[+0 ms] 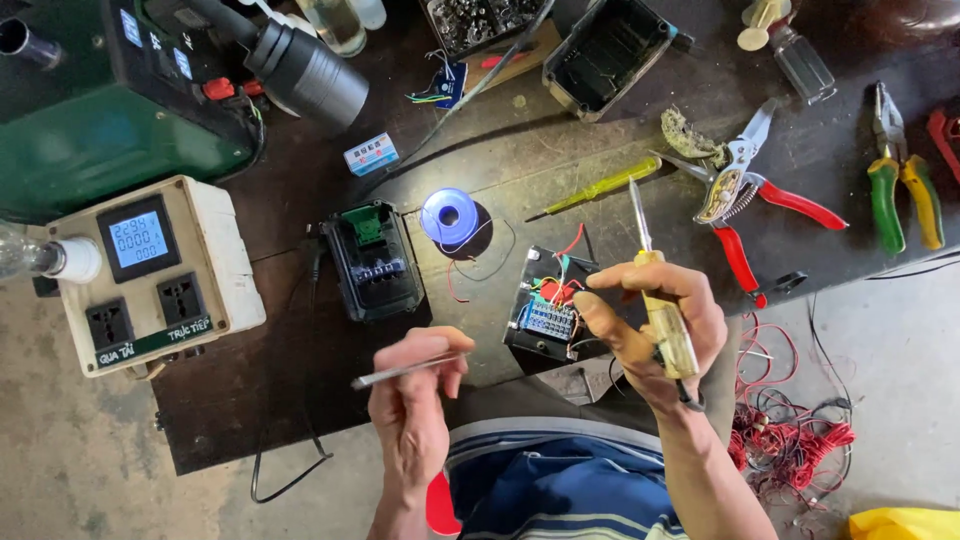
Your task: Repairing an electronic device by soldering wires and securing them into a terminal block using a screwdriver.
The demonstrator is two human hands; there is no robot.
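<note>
While both hands hover over the dark tabletop (pixel 300 400), a cream plastic socket box (pixel 150 275) sits at the left edge, with a blue-lit screen on top, 2 black sockets below it and a green label strip along its bottom edge. Behind it lies a small blue-and-white carton (pixel 370 153).

Raised palm-up, the right hand (pixel 655 325) is closed around the yellow, worn handle of a soldering iron (pixel 655 290), its thin metal tip pointing away from the person. That hand hovers just beside a small circuit board (pixel 545 320) with a blue connector block and red and green wires, which lies on the tabletop.

Lower and nearer the body, the left hand (pixel 415 395) pinches slim metal tweezers (pixel 405 370) between thumb and fingers, the points aimed left.

Between the hands lie a black battery pack (pixel 375 262), opened to show a green board, and a blue spool of solder wire (pixel 449 217). Further right are red-handled pruning shears (pixel 745 195), green-and-yellow pliers (pixel 900 180) and a yellow screwdriver (pixel 600 188).
</note>
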